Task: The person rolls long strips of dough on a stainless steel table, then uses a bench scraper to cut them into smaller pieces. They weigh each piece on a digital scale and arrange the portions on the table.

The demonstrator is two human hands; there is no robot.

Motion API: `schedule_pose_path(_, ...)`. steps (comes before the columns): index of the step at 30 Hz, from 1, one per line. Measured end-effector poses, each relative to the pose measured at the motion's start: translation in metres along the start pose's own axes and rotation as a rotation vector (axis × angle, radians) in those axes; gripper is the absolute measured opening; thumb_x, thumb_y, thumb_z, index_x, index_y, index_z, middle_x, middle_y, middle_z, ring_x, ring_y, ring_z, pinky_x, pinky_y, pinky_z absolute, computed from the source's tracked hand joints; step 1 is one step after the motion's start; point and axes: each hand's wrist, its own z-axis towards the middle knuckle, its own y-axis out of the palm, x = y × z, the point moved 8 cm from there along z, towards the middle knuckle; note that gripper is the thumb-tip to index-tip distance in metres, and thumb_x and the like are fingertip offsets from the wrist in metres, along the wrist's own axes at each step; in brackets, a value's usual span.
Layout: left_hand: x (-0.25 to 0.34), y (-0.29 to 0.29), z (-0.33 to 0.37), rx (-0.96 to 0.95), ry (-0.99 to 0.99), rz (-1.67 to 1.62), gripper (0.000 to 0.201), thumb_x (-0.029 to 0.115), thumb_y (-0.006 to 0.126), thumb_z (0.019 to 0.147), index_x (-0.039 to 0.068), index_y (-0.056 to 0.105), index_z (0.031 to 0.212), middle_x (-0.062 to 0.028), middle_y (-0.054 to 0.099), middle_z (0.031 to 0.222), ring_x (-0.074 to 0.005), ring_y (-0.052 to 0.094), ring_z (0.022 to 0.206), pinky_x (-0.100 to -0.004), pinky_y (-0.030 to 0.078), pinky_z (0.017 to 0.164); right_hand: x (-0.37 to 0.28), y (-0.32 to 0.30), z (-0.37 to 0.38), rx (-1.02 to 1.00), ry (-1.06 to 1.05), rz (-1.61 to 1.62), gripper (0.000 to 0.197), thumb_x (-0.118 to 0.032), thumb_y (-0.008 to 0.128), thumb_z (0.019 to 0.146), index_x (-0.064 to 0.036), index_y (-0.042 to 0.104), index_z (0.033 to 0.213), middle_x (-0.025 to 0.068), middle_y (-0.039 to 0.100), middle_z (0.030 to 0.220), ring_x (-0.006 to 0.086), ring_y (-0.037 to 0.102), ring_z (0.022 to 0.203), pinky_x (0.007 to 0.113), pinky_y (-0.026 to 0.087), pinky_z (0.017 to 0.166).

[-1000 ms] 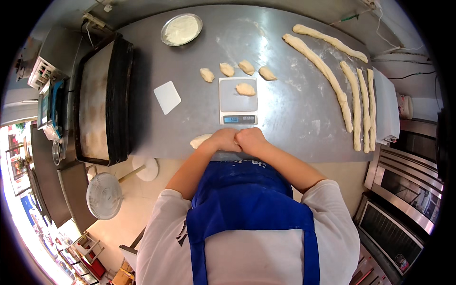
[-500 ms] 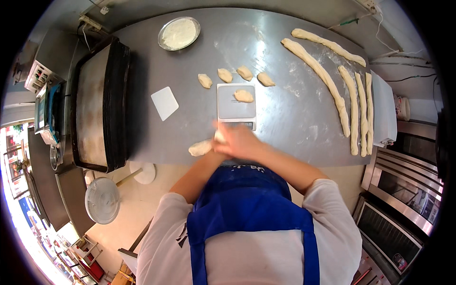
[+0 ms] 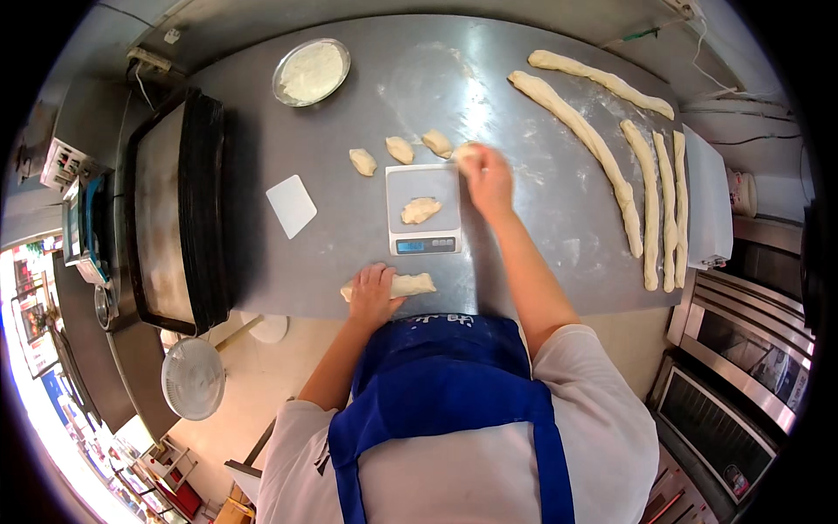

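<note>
Left hand (image 3: 374, 295), loosely open, rests on the near dough roll (image 3: 414, 285); right hand (image 3: 490, 179) curls over a far piece (image 3: 464, 152) beside the scale (image 3: 423, 182), grip too blurred to tell.

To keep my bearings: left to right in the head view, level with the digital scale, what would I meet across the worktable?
Stack of black baking trays, white dough scraper, digital scale, right hand, slanting dough rope, three straighter dough ropes.

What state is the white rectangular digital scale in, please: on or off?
On: the white rectangular digital scale has its small display lit blue.
</note>
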Motion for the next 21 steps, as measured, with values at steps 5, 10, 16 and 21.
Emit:
schedule_pose_path(5, 0.008, 0.008, 0.008, -0.053, 0.068, -0.029, 0.050, 0.027, 0.077, 0.078, 0.008, 0.057, 0.120, -0.0130, 0.058, 0.118, -0.0348, 0.055, 0.114, -0.0482, 0.044, 0.096, 0.104, -0.054, 0.026, 0.223, 0.045, -0.313, 0.024, -0.022, 0.065, 0.092, -0.0076, 0.070, 0.111, 0.0162, 0.068, 0.109, 0.0346, 0.062, 0.101, 0.042, 0.048, 0.092)
schedule_pose_path(10, -0.007, 0.024, 0.010, -0.217, 0.004, -0.267, 0.039, 0.030, 0.066, 0.090, 0.004, 0.059, 0.119, -0.0188, 0.063, 0.113, -0.0390, 0.058, 0.109, -0.0474, 0.046, 0.094, 0.016, -0.065, -0.008, 0.107, -0.142, -0.107, 0.025, -0.020, 0.068, 0.087, -0.0081, 0.070, 0.109, 0.0137, 0.068, 0.110, 0.0324, 0.062, 0.105, 0.041, 0.048, 0.097)
schedule_pose_path(16, 0.001, 0.047, 0.030, -0.563, -0.183, -0.630, 0.041, 0.032, 0.054, 0.098, 0.005, 0.061, 0.127, -0.0206, 0.067, 0.118, -0.0375, 0.062, 0.111, -0.0440, 0.047, 0.096, -0.097, 0.014, -0.162, -0.688, -0.639, -0.059, 0.054, -0.023, 0.075, 0.076, -0.0111, 0.061, 0.126, 0.0138, 0.066, 0.110, 0.0346, 0.065, 0.102, 0.042, 0.054, 0.086)
schedule_pose_path(21, 0.024, 0.010, 0.038, -0.654, -0.070, -0.664, 0.050, 0.040, 0.068, 0.085, 0.006, 0.067, 0.121, -0.0192, 0.071, 0.109, -0.0341, 0.068, 0.100, -0.0424, 0.052, 0.089, -0.063, 0.045, -0.187, -0.845, -0.386, -0.097, 0.049, -0.026, 0.074, 0.078, -0.0115, 0.062, 0.123, 0.0134, 0.069, 0.102, 0.0328, 0.068, 0.094, 0.044, 0.056, 0.078)
